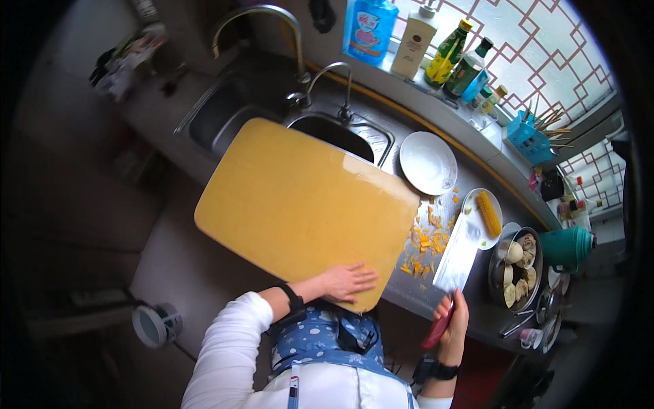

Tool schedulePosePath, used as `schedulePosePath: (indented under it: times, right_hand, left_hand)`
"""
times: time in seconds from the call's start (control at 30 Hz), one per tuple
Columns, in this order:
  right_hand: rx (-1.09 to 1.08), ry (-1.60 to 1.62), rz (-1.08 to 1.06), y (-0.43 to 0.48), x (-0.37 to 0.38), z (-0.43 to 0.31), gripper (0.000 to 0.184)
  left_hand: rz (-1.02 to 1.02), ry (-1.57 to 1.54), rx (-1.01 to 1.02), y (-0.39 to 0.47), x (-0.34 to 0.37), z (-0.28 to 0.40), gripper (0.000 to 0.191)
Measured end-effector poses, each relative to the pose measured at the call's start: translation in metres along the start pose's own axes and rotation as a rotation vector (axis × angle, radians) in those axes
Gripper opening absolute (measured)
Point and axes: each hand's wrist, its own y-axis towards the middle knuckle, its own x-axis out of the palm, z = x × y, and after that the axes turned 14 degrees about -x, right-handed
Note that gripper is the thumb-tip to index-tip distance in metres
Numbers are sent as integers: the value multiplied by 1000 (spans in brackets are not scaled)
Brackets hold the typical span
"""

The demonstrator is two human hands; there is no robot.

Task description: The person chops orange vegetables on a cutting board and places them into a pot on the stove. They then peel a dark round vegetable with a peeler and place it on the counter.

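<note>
My left hand (350,282) lies flat, fingers spread, on the near right part of a large yellow cutting board (306,199), whose far edge reaches over the sink. In my right hand (453,319) is the dark red handle of a cleaver (457,253), its broad blade pointing away from me beside a small oval plate (472,214). An ear of yellow corn (489,213) rests on that plate. Orange and yellow peel scraps (426,240) are scattered on the metal counter between board and blade. A white round plate (428,162) stands beyond them.
Behind the board are a double sink (245,110) and curved faucets (349,92). Bottles (448,53) and a blue utensil basket (529,138) line the windowsill. To the right are a pot of food (516,268), a green thermos (567,248) and a cup (531,336). A bucket (156,324) stands lower left.
</note>
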Motion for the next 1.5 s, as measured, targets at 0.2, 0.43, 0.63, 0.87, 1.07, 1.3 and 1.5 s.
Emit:
schedulePosePath:
  times: [0.2,0.43,0.63,0.87,1.07,1.3,1.5]
  right_hand:
    - [-81,62,334,-61,-6,32,20]
    - [-99,113,536,-99,-3,52,20]
    - [-77,112,458,-83,22,52,17]
    - [-71,50,331,-82,48,45,16]
    - [-76,-78,272,-83,57,58,18]
    - [-116,-274,109,-67,73,74,22]
    - [-184,-426,-60,-56,86,74,29]
  left_hand:
    - [-89,51,78,70,-49,-120,68]
    - [220,376,-697,105,-171,-280,76]
    - [-193,430,-108,50,-132,-179,73]
    - [243,-225,-610,50,-135,-213,58]
    - [526,259,-773,44,-199,-290,43]
    - [605,200,-917,-7,-208,-259,22]
    - [522,264,-1000,-27,-216,-242,28]
